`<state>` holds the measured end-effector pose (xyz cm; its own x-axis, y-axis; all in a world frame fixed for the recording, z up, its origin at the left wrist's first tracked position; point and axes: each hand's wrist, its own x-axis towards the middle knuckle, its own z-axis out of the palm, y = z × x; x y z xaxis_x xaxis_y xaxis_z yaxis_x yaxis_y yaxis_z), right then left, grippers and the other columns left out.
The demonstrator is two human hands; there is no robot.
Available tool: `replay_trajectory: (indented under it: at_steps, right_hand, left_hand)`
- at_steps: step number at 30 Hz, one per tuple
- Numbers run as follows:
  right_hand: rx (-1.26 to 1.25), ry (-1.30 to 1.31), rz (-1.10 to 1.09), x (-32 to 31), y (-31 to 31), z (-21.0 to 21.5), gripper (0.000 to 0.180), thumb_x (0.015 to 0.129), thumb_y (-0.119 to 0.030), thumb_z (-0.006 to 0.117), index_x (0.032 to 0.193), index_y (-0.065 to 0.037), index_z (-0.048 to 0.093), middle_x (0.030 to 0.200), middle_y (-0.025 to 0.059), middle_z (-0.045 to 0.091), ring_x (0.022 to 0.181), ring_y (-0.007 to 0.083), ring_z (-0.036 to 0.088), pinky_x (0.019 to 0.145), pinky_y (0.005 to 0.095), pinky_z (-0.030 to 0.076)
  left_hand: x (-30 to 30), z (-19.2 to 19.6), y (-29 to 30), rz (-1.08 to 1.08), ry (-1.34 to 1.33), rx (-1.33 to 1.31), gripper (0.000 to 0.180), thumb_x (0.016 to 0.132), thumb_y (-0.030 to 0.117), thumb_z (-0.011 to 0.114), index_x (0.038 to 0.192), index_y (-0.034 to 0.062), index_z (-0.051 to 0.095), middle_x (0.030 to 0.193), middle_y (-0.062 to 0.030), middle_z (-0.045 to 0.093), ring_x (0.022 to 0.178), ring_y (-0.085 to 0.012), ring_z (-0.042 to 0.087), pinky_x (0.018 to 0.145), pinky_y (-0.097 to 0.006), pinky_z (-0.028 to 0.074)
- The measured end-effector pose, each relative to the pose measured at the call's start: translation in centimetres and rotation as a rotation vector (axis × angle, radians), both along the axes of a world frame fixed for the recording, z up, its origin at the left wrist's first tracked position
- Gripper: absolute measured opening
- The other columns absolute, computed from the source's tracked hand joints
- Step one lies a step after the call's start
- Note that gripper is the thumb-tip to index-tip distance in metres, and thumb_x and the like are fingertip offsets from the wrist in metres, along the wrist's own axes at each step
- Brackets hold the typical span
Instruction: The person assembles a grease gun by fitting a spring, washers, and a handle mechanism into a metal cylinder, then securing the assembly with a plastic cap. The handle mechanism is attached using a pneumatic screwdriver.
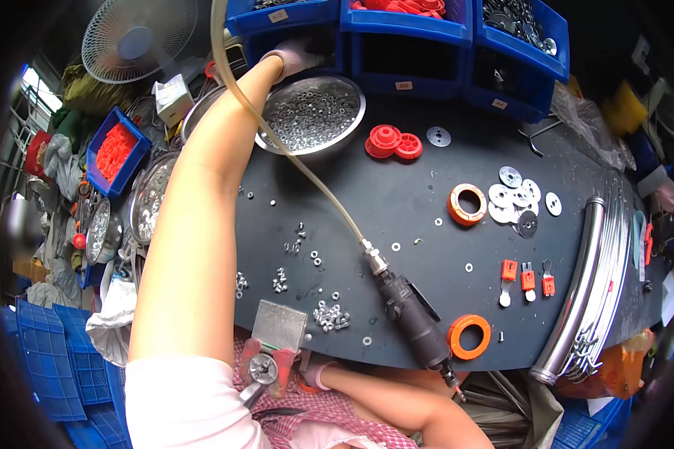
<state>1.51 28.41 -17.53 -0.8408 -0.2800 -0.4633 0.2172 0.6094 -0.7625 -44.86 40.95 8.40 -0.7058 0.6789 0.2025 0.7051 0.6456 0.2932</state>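
My left arm stretches up across the table, and my left hand (296, 57), in a pale glove, reaches into a dark lower blue bin (329, 73); its fingers are partly hidden there. Just below it sits a metal bowl (311, 112) of small nuts. My right hand (316, 376), also gloved, is low at the table's front edge, beside a small vise (263, 369) with a metal block (279, 325) on top. A bit of orange shows by that hand, and its fingers are mostly hidden. A black air screwdriver (414, 318) lies to the right, its clear hose (318, 183) running upward.
Loose nuts (331, 316) lie in small piles near the front. To the right are orange rings (466, 204), metal discs (513, 196), red clips (528, 280) and a bundle of metal rods (610, 254). Red plastic wheels (386, 141) sit below stacked blue bins (408, 26).
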Motion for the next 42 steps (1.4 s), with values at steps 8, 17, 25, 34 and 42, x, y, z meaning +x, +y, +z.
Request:
replay_trajectory:
  at_steps: [8, 17, 25, 34, 42]
  right_hand:
    - [0.012, -0.007, -0.007, 0.4, -2.3, 0.2, 0.026, 0.078, -0.022, 0.059, 0.098, -0.008, 0.067, 0.098, 0.0177, 0.065, 0.087, 0.0321, 0.063, 0.072, 0.0383, 0.05]
    - [0.015, 0.006, 0.021, 0.4, -4.2, -0.3, 0.026, 0.078, -0.022, 0.058, 0.098, -0.007, 0.066, 0.098, 0.0178, 0.065, 0.087, 0.0321, 0.063, 0.073, 0.0383, 0.049]
    - [0.028, 0.019, 0.027, 0.3, -3.5, -0.7, 0.027, 0.078, -0.022, 0.058, 0.099, -0.007, 0.066, 0.099, 0.0179, 0.065, 0.088, 0.0321, 0.063, 0.073, 0.0383, 0.049]
    - [0.041, 0.028, 0.065, 1.5, -3.5, -0.9, 0.027, 0.079, -0.022, 0.058, 0.1, -0.007, 0.065, 0.099, 0.0179, 0.065, 0.088, 0.0322, 0.063, 0.074, 0.0383, 0.049]
    - [0.036, 0.045, 0.078, 1.6, -1.6, -1.2, 0.027, 0.079, -0.022, 0.057, 0.101, -0.007, 0.065, 0.1, 0.018, 0.065, 0.089, 0.0322, 0.062, 0.074, 0.0383, 0.049]
  left_hand:
    - [-12.0, -4.3, 0.9, -0.483, 0.807, -1.231, 0.02, 0.09, 0.021, 0.06, 0.1, 0.0049, 0.067, 0.106, -0.011, 0.066, 0.099, -0.0287, 0.063, 0.079, -0.039, 0.053]
    - [-6.2, -3.4, 1.8, 0.132, 0.173, 0.041, 0.043, 0.079, 0.023, 0.057, 0.12, 0.0099, 0.056, 0.12, -0.0176, 0.057, 0.111, -0.0338, 0.054, 0.094, -0.039, 0.042]
    - [-5.4, -3.2, 2.0, -0.252, 0.224, -0.154, 0.04, 0.084, 0.029, 0.053, 0.117, 0.0075, 0.059, 0.119, -0.0179, 0.058, 0.106, -0.0332, 0.057, 0.09, -0.04, 0.044]
    - [-6.8, -4.8, 3.6, 0.066, 0.225, -0.253, 0.035, 0.088, 0.024, 0.043, 0.113, 0.0068, 0.061, 0.118, -0.02, 0.058, 0.108, -0.033, 0.057, 0.092, -0.039, 0.044]
    - [-8.3, -4.1, 2.7, -0.008, 0.177, -0.541, 0.034, 0.089, 0.02, 0.042, 0.114, 0.0066, 0.061, 0.12, -0.019, 0.057, 0.108, -0.0324, 0.056, 0.094, -0.038, 0.044]
